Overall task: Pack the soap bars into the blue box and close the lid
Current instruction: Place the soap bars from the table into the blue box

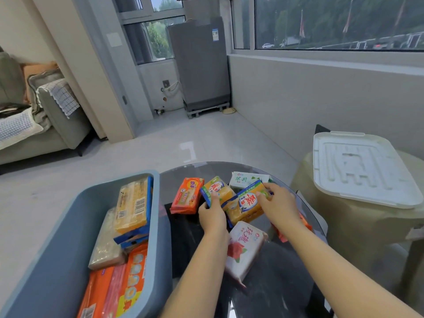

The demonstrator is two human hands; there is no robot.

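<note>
Soap bars (pixel 246 208) lie at twelve o'clock on my dark glass table (pixel 275 271). My left hand (pixel 212 214) pinches a yellow bar (pixel 218 188); my right hand (pixel 278 206) grips another with blue-and-red writing. One white pack (pixel 246 179) reads 茉莉. At nine o'clock sits the blue box (pixel 57 260), part filled; its white lid (pixel 362 168) rests on a stool (pixel 358 226) at two. Grey tiled floor (pixel 195 134), big windows (pixel 332 21).

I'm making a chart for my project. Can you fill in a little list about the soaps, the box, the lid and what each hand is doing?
Box: blue box, open, some soap bars inside
Lid: white lid lying on a beige stool, off the box
Soaps on table: several packets still out
Left hand: grips a yellow soap bar
Right hand: fingers on a larger yellow soap pack
Table: dark glass table
</note>
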